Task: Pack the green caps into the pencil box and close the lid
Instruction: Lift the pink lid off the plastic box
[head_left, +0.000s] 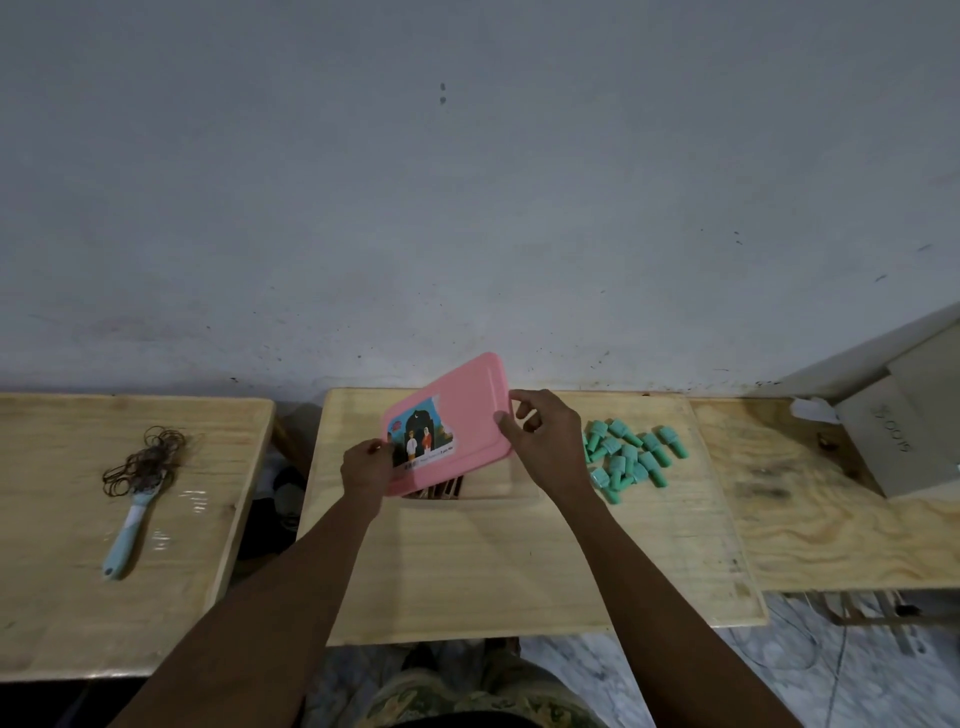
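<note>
Middle bench (467, 561) carries the work: pink pencil box (452, 415) held tilted above it near the far edge, lid seemingly closed, sticker side up; green caps (631, 457) lie in a loose pile on the bench just right of it, none packed yet. Left hand (366, 465) has its fingers pinched on the box's near-left corner, and right hand (543, 441) has its fingers clamped on the right edge. Risk, as judged: prying the lid with the box airborne may make it slip or spring open and scatter the nearby caps off the bench.
</note>
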